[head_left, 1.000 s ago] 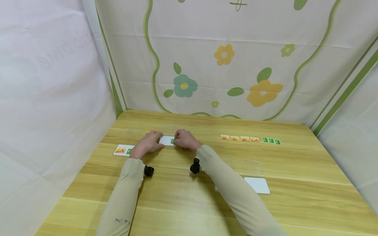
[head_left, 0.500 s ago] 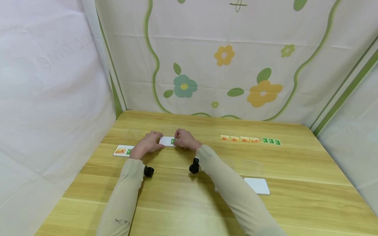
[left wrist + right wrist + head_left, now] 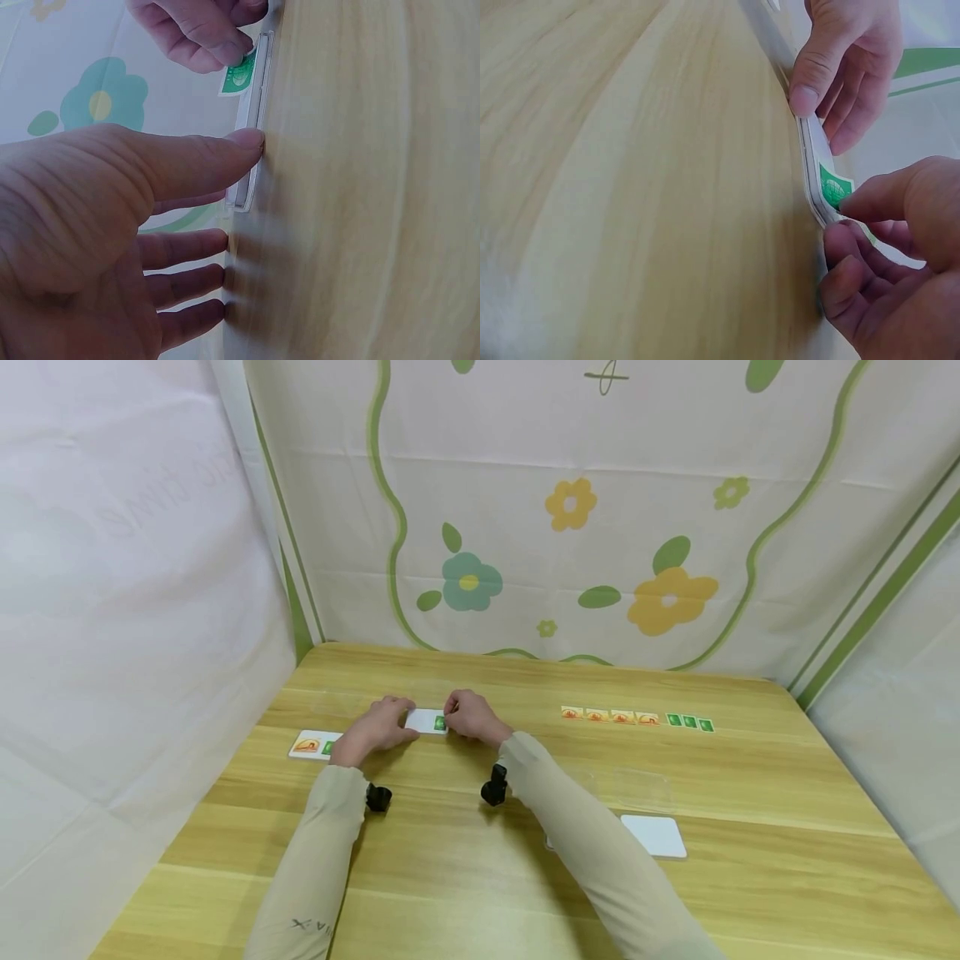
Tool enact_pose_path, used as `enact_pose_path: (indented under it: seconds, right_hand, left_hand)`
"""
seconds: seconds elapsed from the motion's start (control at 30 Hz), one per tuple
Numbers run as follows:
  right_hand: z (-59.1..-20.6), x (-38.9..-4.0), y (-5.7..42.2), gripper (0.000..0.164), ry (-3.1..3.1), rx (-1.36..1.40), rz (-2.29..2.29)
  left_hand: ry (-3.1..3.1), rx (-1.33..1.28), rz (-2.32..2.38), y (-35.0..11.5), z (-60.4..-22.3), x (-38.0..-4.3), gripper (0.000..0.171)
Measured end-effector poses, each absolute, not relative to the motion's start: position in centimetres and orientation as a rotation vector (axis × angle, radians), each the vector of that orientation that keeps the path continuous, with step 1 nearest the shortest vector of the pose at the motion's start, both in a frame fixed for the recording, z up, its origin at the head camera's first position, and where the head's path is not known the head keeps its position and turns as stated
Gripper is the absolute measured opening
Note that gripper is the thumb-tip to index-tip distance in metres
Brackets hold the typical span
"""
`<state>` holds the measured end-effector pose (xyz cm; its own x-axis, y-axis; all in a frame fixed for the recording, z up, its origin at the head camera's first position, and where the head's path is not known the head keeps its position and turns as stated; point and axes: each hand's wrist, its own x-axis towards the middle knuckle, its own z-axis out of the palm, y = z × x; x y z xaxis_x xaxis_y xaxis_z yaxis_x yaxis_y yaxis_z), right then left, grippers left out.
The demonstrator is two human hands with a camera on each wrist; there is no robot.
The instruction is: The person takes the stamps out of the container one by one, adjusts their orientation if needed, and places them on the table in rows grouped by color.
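My left hand (image 3: 377, 727) grips the left end of a white rectangular card (image 3: 422, 720) in a clear case, its thumb on the near edge and a finger at the far edge. In the left wrist view its other fingertips touch the wooden table (image 3: 360, 210). At the card's right end is a small green sticker (image 3: 834, 186) with a white border. My right hand (image 3: 471, 716) pinches that sticker, thumb on top; one corner stands off the card in the left wrist view. A second white card (image 3: 307, 745), bearing an orange and a green sticker, lies partly behind my left wrist.
A row of orange stickers (image 3: 609, 716) and several green stickers (image 3: 690, 722) lie at the back right. A blank white card (image 3: 654, 836) lies right of my right forearm, near a clear plastic cover (image 3: 642, 787). Another clear cover (image 3: 335, 702) lies back left. Fabric walls enclose the table.
My right fingers have shifted slightly right, so more of the green sticker shows. My left hand keeps its place on the card. The head view has tilted up a little.
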<state>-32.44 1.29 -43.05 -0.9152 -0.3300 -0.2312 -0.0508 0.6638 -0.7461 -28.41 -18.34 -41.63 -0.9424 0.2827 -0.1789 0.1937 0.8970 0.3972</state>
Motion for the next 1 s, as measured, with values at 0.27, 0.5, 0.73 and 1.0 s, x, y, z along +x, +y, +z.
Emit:
enact_pose_path:
  seconds: [0.27,0.5,0.73,1.0]
  right_hand:
    - [-42.7,-32.4,1.7,0.004,2.561,-0.336,-1.141]
    - [-41.8,-32.2,2.5,0.004,2.570,-0.404,-1.183]
    - [-41.1,-32.1,3.3,0.003,2.536,-0.452,-1.245]
    - [-40.8,-32.0,4.2,0.004,2.560,-0.530,-1.250]
  left_hand:
    - [2.833,0.368,0.571,-18.3,-41.5,-28.1,0.056]
    - [2.831,0.361,0.594,-18.1,-41.4,-28.1,0.057]
    - [2.811,0.346,0.595,-18.2,-41.4,-28.4,0.059]
    - [2.812,0.360,0.570,-18.2,-41.4,-28.3,0.059]
